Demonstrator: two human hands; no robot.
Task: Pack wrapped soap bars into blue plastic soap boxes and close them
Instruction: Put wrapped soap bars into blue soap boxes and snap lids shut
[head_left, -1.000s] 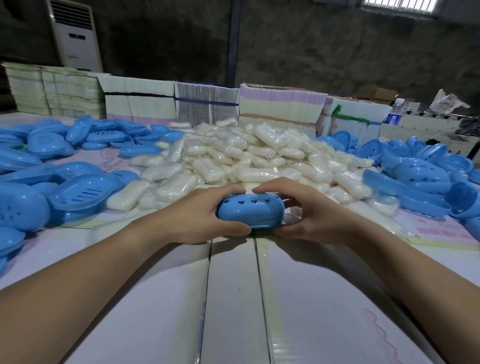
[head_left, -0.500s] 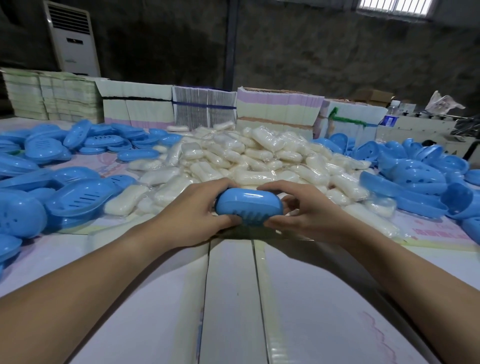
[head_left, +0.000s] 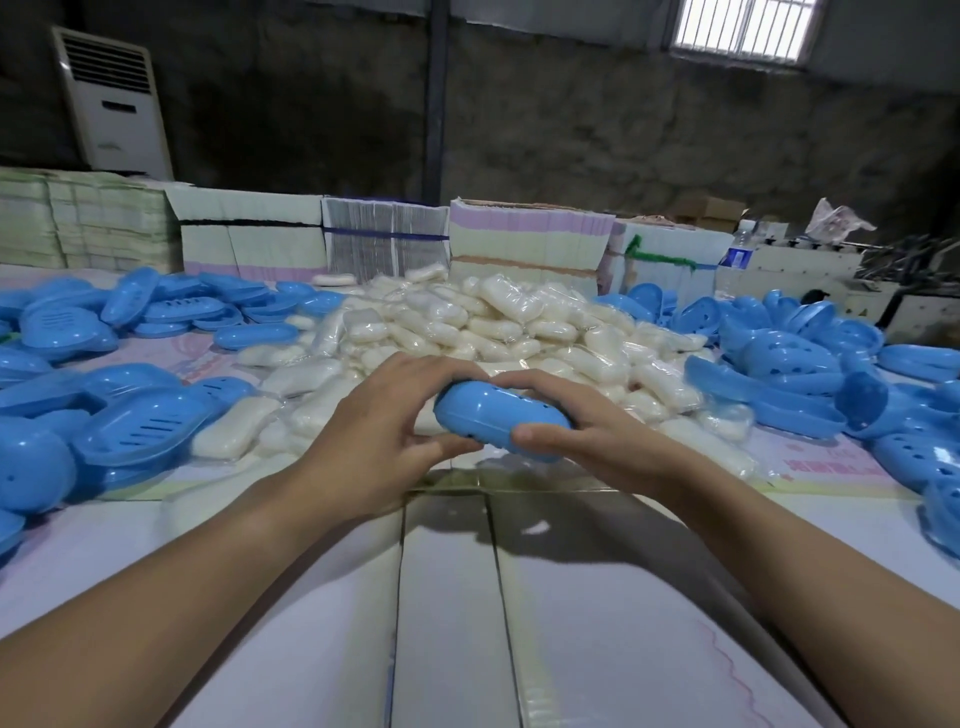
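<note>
A closed blue soap box (head_left: 493, 415) is held between both my hands just above the table, tilted with its right end lower. My left hand (head_left: 379, 431) grips its left end, fingers curled over the top. My right hand (head_left: 576, 426) grips the right end, thumb on the near side. Behind them lies a large heap of wrapped white soap bars (head_left: 467, 322). What is inside the box is hidden.
Loose blue box halves are piled at the left (head_left: 119, 415) and at the right (head_left: 810, 374). Stacks of flat cartons (head_left: 524, 244) line the back edge. White boards (head_left: 452, 613) cover the near table. A water bottle (head_left: 737, 254) stands at the back right.
The box has been turned in my hands and its right end has dropped; both hands stayed on it. The view has shifted slightly.
</note>
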